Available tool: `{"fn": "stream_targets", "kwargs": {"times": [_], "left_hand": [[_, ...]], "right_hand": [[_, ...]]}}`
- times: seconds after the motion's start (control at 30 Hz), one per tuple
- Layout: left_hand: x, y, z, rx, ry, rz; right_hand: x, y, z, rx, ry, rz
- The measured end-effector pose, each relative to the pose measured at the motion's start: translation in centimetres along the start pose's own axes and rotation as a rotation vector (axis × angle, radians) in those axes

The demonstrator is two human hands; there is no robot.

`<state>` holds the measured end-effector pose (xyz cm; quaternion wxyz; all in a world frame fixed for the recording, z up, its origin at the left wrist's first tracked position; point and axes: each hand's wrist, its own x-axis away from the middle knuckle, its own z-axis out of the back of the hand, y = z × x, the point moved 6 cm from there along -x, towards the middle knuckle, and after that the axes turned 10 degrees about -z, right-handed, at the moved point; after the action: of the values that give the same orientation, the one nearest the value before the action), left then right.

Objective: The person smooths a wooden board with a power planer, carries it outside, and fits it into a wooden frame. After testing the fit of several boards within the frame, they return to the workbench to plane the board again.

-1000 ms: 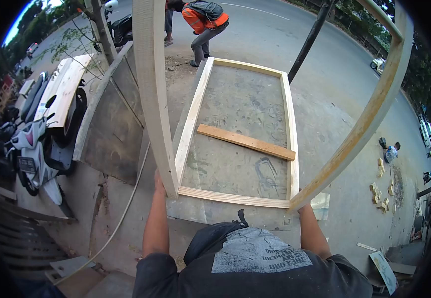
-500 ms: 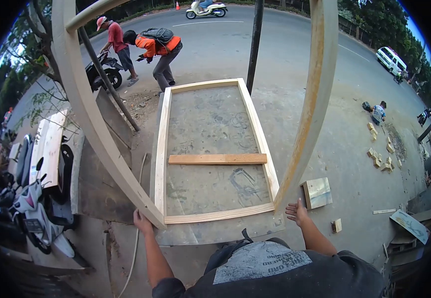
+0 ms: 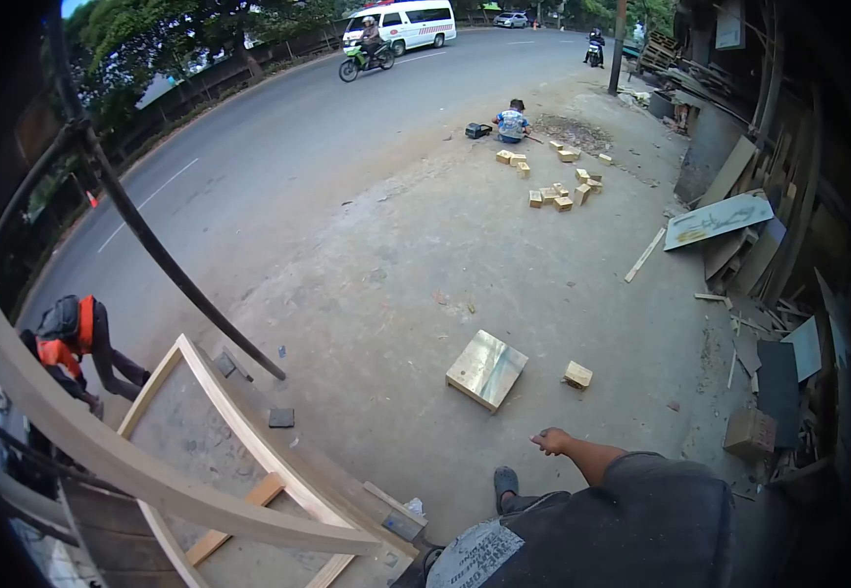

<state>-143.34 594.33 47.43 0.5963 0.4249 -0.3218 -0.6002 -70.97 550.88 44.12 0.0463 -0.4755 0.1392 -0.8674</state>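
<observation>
My right hand [image 3: 551, 442] hangs over the ground at the lower right, its fingers loosely apart and holding nothing visible. Just up and left of it lies a square wooden box-like piece [image 3: 486, 370], and a small wooden block [image 3: 577, 374] sits above the hand. My left hand is out of view. At the lower left, a rectangular wooden frame [image 3: 261, 443] lies flat on a worktable, with a reddish-brown slat [image 3: 239, 516] across it. A long pale upright beam [image 3: 122, 463] of wood crosses in front of the frame.
A dark pole [image 3: 173, 270] stands beside the table. A bending person [image 3: 75, 333] is at the left. A crouching person [image 3: 513, 123] is near scattered wooden blocks [image 3: 564, 204]. Boards and scraps [image 3: 718, 221] line the right side. A van [image 3: 414, 24] and motorcycles are on the road.
The view has swung right, shifting the frame to the lower left. My left hand, earlier at the upright beam's lower end, is out of sight. My right hand is away from the frame's corner.
</observation>
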Motion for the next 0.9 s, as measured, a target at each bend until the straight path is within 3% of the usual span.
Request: {"fn": "stream_targets", "kwargs": {"times": [0.1, 0.17, 0.3, 0.5, 0.57, 0.6, 0.67, 0.7, 0.77, 0.83, 0.9], "left_hand": [[3.4, 3.3, -7.6, 0.075, -0.248, -0.042], [5.3, 5.0, -12.8, 0.132, -0.394, -0.071], [8.3, 7.0, -23.2, 0.239, -0.689, -0.133], [15.0, 5.3, -34.8, 0.385, -1.033, -0.137], [17.2, 4.3, -37.5, 0.432, -0.971, -0.067], [14.7, 9.7, -37.5, -0.058, -1.029, 0.007], [11.2, 15.4, -38.6, -0.051, -0.904, 0.098], [9.6, 12.6, -40.3, 0.001, -0.849, 0.108], [4.3, 17.8, -40.6, 0.052, -0.853, 0.373], [-1.3, 17.9, -42.1, 0.152, -0.840, 0.548], [-6.9, 18.5, -43.0, 0.198, -0.832, 0.604]], "right_hand": [[-2.2, 9.9, 4.5, 0.337, -0.072, -0.166], [-2.8, 14.2, 6.8, 0.288, -0.067, -0.251], [-6.3, 16.4, 9.6, 0.098, -0.060, -0.344], [-8.5, -2.8, 9.8, -0.153, -0.076, -0.022], [-9.8, -9.8, 9.5, -0.088, -0.115, 0.116], [-10.3, -13.0, 9.3, -0.083, -0.153, 0.241], [-11.5, -18.1, 9.5, -0.005, -0.204, 0.316], [-12.0, -21.2, 9.8, -0.033, -0.204, 0.378], [-14.3, -24.5, 10.5, -0.034, -0.190, 0.249], [-17.9, -25.7, 11.8, -0.056, -0.157, 0.086], [-18.5, -28.6, 13.6, 0.061, -0.129, 0.006]]}}
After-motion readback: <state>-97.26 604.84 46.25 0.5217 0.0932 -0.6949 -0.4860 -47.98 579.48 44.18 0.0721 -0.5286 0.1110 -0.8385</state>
